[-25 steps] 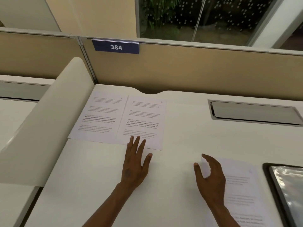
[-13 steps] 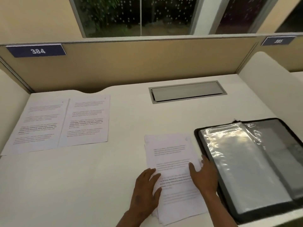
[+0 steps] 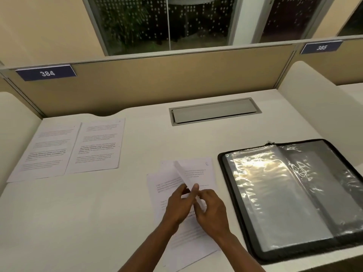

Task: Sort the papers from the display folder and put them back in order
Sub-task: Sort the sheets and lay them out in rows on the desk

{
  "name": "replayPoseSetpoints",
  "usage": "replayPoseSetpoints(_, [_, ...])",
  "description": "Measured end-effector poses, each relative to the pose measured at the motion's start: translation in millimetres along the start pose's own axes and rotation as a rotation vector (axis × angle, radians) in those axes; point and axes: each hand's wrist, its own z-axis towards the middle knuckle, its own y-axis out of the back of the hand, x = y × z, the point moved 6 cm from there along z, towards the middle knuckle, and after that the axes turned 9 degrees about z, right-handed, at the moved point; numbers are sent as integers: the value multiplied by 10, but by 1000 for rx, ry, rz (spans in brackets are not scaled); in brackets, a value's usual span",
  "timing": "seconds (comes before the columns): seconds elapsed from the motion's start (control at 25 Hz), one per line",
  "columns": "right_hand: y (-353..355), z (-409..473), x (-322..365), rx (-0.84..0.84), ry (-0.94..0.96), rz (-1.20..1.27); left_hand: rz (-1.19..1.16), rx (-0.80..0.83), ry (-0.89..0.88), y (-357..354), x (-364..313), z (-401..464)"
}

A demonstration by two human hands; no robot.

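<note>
Two pages (image 3: 66,148) lie flat side by side on the far left of the desk (image 3: 82,222). In the middle, near, the left hand (image 3: 177,206) and right hand (image 3: 211,210) pinch one lifted sheet (image 3: 185,176) over the paper pile (image 3: 198,169). The open display folder (image 3: 294,197) lies on the right

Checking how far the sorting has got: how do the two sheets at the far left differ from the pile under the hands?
The two sheets lie flat, side by side and untouched; the pile is skewed and overlapping. The left hand and right hand are lifting the pile's top sheet. The pile sits beside the open display folder, the two sheets far from it. All are white printed pages.
</note>
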Motion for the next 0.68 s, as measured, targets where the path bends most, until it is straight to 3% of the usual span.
replayPoseSetpoints(0.12, [18, 26, -53, 86, -33, 127, -45, -80, 80, -74, 17, 129])
replayPoseSetpoints(0.2, [172, 71, -193, -22, -152, 175, -36, -90, 96, -106, 79, 163])
replayPoseSetpoints(0.28, [387, 124, -425, -190, -316, 17, -31, -104, 96, -115, 72, 153])
replayPoseSetpoints(0.36, [444, 207, -587, -128, -431, -182, -24, -151, 95, -108, 44, 109])
replayPoseSetpoints(0.48, [330, 315, -567, -12, -462, -191, 63, -189, 21, -121, 3, 65])
replayPoseSetpoints(0.6, [294, 310, -484, -149, -460, -38, 166, -211, -74, -137, -6, 72])
replayPoseSetpoints(0.68, [242, 271, -381, -184, -345, 29, 162, -208, -73, -147, 2, 93])
